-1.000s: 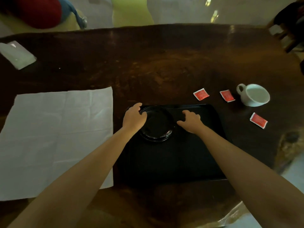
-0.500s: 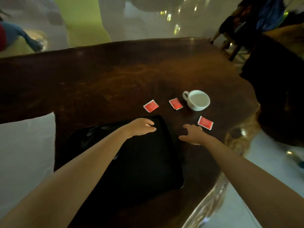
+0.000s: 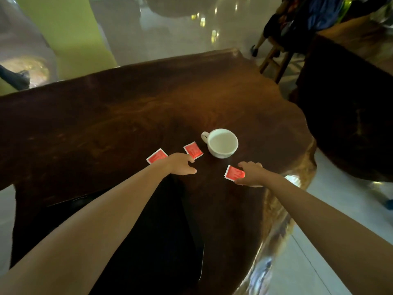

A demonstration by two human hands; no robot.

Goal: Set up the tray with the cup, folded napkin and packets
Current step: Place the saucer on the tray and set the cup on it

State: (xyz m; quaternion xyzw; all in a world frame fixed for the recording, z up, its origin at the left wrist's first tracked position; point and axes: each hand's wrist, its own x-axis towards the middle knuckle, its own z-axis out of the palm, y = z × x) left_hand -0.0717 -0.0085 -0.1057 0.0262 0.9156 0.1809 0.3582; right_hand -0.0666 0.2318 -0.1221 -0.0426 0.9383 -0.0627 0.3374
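Three packets and both hands out on the bench.
Right hand (image 3: 251, 174) pinches the packet (image 3: 233, 173) nearest the bench's right edge; left hand (image 3: 180, 165) hovers slack between two others.

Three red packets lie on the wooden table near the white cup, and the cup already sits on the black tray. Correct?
Not quite. The head view shows the white cup standing on the bare wooden table, beyond the black tray, not on it. The three red packets do lie near it.

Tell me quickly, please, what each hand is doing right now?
Left hand: open, empty, between two red packets.
Right hand: fingers on the near red packet; whether it grips cannot be told.
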